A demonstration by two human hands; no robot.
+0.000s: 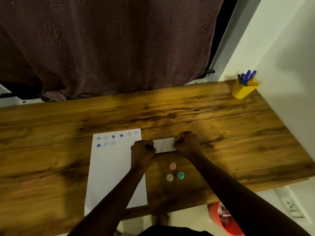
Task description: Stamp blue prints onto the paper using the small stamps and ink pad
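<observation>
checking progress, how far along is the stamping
Nine blue prints sit at the paper's far edge. Both hands, left and right, grip the ink pad. Three stamps stand untouched. Most of the sheet remains blank.

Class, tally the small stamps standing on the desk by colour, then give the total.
Pink stamp: 1
Teal stamp: 1
Beige stamp: 1
Total: 3
</observation>
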